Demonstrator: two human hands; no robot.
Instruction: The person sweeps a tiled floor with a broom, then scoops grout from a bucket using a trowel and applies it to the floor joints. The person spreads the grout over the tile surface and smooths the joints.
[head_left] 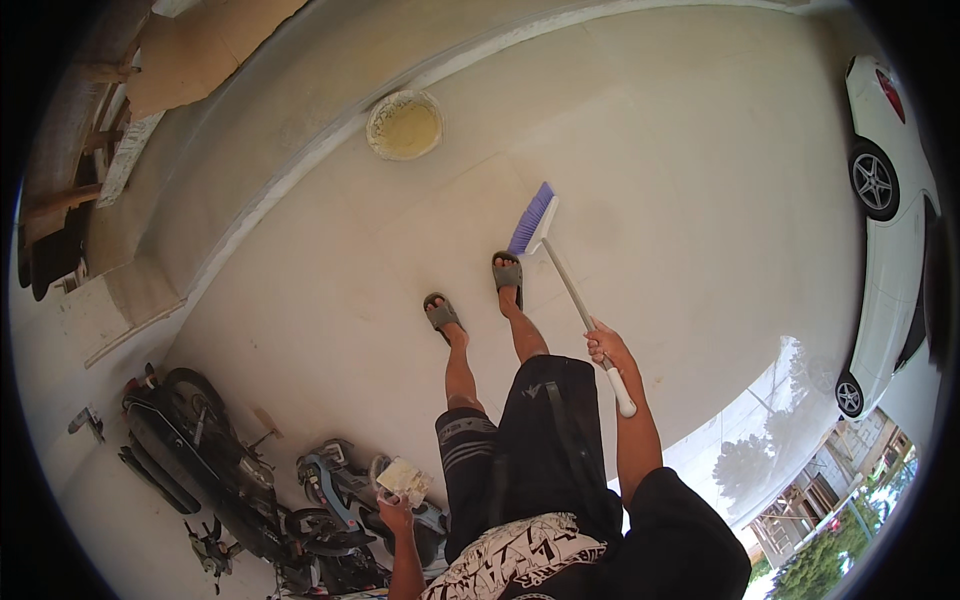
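My right hand is closed around the pale metal handle of a broom, just above its white end grip. The broom head, white with purple bristles, rests on the floor beside my right sandal. My left sandal is a little lower and to the left. Low at the picture's left-centre, my left hand grips a pale, cream-coloured item in what looks like clear plastic; I cannot make out what it is.
A round tub with yellowish contents stands by the low ledge. Cardboard and timber lie upper left. A black motorbike and a blue-grey two-wheeler stand lower left. A white car is along the right side of the pale floor.
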